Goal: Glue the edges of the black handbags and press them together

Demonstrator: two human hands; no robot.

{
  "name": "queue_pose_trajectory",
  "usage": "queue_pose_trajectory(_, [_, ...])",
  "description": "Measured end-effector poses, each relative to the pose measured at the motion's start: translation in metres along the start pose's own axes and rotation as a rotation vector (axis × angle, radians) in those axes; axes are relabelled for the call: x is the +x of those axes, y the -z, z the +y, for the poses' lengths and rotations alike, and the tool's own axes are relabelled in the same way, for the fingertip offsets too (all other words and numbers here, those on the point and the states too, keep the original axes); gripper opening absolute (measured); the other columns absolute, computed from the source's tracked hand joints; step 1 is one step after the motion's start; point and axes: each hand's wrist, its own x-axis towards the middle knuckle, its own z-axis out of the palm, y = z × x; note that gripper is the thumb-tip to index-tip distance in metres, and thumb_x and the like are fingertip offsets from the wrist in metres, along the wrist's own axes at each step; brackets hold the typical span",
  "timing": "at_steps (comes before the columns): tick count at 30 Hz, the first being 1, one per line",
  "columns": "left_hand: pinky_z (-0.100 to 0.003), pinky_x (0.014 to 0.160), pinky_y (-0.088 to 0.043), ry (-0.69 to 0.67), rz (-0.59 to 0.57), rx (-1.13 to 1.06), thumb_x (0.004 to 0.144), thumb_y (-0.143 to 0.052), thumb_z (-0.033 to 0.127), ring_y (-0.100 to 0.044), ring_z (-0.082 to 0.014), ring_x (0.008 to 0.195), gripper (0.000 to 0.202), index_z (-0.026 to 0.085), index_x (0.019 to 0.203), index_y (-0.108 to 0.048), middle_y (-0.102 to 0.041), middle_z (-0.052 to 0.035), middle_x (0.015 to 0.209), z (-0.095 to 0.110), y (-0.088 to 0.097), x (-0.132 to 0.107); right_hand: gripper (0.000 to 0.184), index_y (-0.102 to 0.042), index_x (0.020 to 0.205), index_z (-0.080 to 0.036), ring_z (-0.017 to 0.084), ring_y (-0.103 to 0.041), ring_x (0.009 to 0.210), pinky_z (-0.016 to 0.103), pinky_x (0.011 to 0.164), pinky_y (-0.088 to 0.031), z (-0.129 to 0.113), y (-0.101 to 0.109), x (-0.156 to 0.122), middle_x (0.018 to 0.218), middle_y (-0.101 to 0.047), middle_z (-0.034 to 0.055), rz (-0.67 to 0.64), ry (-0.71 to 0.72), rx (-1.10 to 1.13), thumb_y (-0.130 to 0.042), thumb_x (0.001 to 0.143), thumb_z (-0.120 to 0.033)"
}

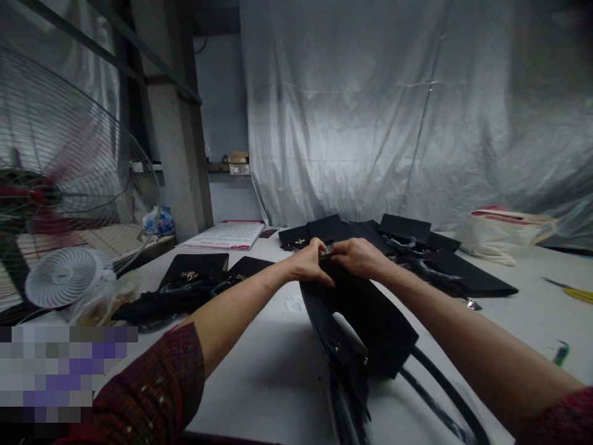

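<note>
A black handbag [382, 324] with long straps lies tilted on the white table in front of me. My left hand [309, 259] grips its far upper edge, thumb and fingers closed. Close beside it, my right hand [360, 256] pinches the same edge with bent fingers. Something small and shiny shows between the two hands, too small to make out. A plastic-wrapped black strap [435, 402] loops from the near right side of the bag. Small metal fittings glint on the bag's near left part.
More black bags [467, 272] lie at the back and right, others [197, 267] at the left. On the left stand a small white fan [65, 278] and a large caged fan [50, 123]. A cream cloth bag [498, 232], yellow-handled tool [578, 293] and green-handled tool [561, 354] lie right.
</note>
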Motion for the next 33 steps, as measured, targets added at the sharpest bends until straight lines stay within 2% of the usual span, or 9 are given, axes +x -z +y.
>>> queue_pose_trajectory(3, [-0.020, 0.055, -0.043, 0.125, -0.190, -0.139, 0.052, -0.073, 0.009, -0.056, -0.0122, 0.070, 0.056, 0.017, 0.102, -0.049, -0.059, 0.0012, 0.084, -0.006, 0.009, -0.009, 0.021, -0.075, 0.090, -0.024, 0.016, -0.062, 0.076, 0.023, 0.064, -0.039, 0.006, 0.005, -0.008, 0.077, -0.070, 0.0013, 0.006, -0.003, 0.010, -0.057, 0.079, -0.027])
queue_pose_trajectory(5, [-0.018, 0.052, -0.041, 0.175, -0.227, -0.206, 0.055, -0.065, 0.002, -0.055, -0.0095, 0.062, 0.046, 0.016, 0.098, -0.052, -0.061, 0.0029, 0.077, -0.009, 0.015, -0.011, 0.021, -0.075, 0.090, -0.023, 0.016, -0.061, 0.074, 0.023, 0.063, -0.038, 0.010, 0.006, -0.015, 0.075, -0.069, 0.0010, 0.006, -0.007, 0.017, -0.057, 0.080, -0.028])
queue_pose_trajectory(8, [-0.017, 0.052, -0.040, 0.172, -0.174, -0.208, 0.054, -0.062, -0.001, -0.055, -0.0086, 0.060, 0.039, 0.014, 0.089, -0.058, -0.062, 0.0035, 0.072, -0.011, 0.016, -0.007, 0.021, -0.075, 0.090, -0.023, 0.016, -0.061, 0.073, 0.024, 0.064, -0.038, 0.015, 0.006, -0.022, 0.074, -0.068, 0.0012, 0.009, -0.017, 0.019, -0.057, 0.081, -0.029])
queue_pose_trajectory(13, [-0.017, 0.053, -0.039, 0.130, -0.080, -0.166, 0.053, -0.062, 0.001, -0.055, -0.0094, 0.061, 0.033, 0.013, 0.084, -0.064, -0.062, 0.0039, 0.069, -0.013, 0.006, 0.000, 0.022, -0.074, 0.088, -0.023, 0.017, -0.059, 0.070, 0.025, 0.062, -0.037, 0.017, 0.001, -0.024, 0.072, -0.067, 0.0017, 0.032, -0.074, 0.020, -0.055, 0.080, -0.031])
queue_pose_trajectory(18, [-0.019, 0.059, -0.041, 0.062, -0.040, -0.068, 0.063, -0.070, 0.023, -0.056, -0.0104, 0.064, 0.019, 0.014, 0.080, -0.069, -0.064, 0.0025, 0.068, -0.017, 0.007, -0.001, 0.021, -0.074, 0.084, -0.024, 0.016, -0.057, 0.066, 0.025, 0.058, -0.035, 0.017, -0.004, -0.022, 0.067, -0.065, 0.0005, 0.050, -0.100, 0.037, -0.056, 0.079, -0.033])
queue_pose_trajectory(22, [-0.019, 0.060, -0.040, 0.045, 0.027, 0.117, 0.067, -0.066, 0.024, -0.056, -0.0111, 0.065, 0.015, 0.016, 0.077, -0.072, -0.065, 0.0023, 0.067, -0.018, 0.010, 0.000, 0.021, -0.074, 0.085, -0.025, 0.015, -0.057, 0.066, 0.024, 0.057, -0.035, 0.013, -0.007, -0.023, 0.066, -0.064, -0.0009, 0.053, -0.092, 0.052, -0.056, 0.079, -0.033])
queue_pose_trajectory(25, [-0.020, 0.059, -0.039, 0.023, 0.007, 0.143, 0.065, -0.068, 0.025, -0.056, -0.0120, 0.066, 0.016, 0.017, 0.078, -0.073, -0.065, 0.0023, 0.067, -0.014, 0.011, 0.002, 0.022, -0.075, 0.086, -0.026, 0.015, -0.058, 0.066, 0.024, 0.058, -0.035, 0.009, -0.006, -0.025, 0.067, -0.064, -0.0008, 0.059, -0.095, 0.042, -0.055, 0.079, -0.033])
queue_pose_trajectory(29, [-0.021, 0.061, -0.038, -0.052, 0.039, 0.182, 0.071, -0.068, 0.036, -0.058, -0.0131, 0.068, 0.021, 0.019, 0.082, -0.075, -0.068, 0.0016, 0.068, -0.003, 0.009, 0.000, 0.025, -0.074, 0.088, -0.026, 0.017, -0.060, 0.070, 0.025, 0.058, -0.035, 0.003, -0.004, -0.028, 0.071, -0.067, 0.0015, 0.070, -0.088, 0.007, -0.053, 0.081, -0.036])
queue_pose_trajectory(33, [-0.021, 0.063, -0.037, -0.140, 0.064, 0.298, 0.077, -0.063, 0.033, -0.059, -0.0131, 0.068, 0.018, 0.022, 0.084, -0.076, -0.070, 0.0008, 0.070, 0.006, 0.009, -0.004, 0.028, -0.072, 0.096, -0.030, 0.019, -0.063, 0.076, 0.026, 0.060, -0.036, -0.003, -0.004, -0.029, 0.083, -0.071, 0.0023, 0.086, -0.003, -0.122, -0.047, 0.086, -0.038])
